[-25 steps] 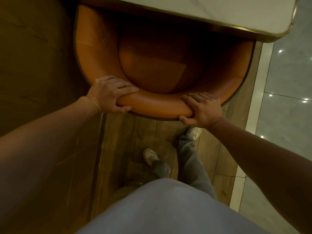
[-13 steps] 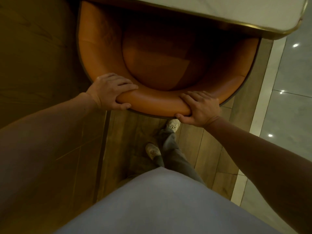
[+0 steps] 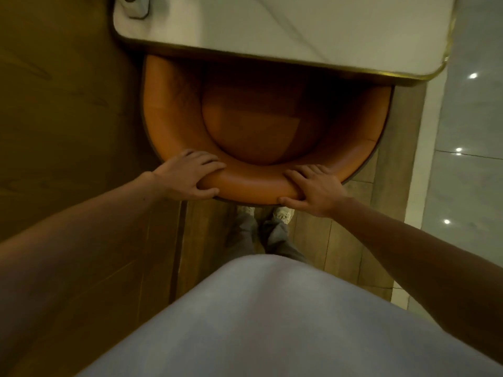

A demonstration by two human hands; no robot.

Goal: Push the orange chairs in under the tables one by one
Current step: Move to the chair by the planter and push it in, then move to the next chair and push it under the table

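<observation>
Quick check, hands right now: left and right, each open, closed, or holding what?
Left hand: closed, gripping the backrest rim of the orange chair.
Right hand: closed, gripping the same rim.

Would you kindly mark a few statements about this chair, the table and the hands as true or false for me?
1. The left hand and the right hand both grip the curved back of the orange chair. True.
2. The chair's front lies beneath the edge of the white table. True.
3. The table has a black rim. False: its rim is gold-coloured.
4. The chair stands on carpet. False: it stands on the wooden floor.
5. The right hand lies flat on the table top. False: it grips the chair's back.
</observation>
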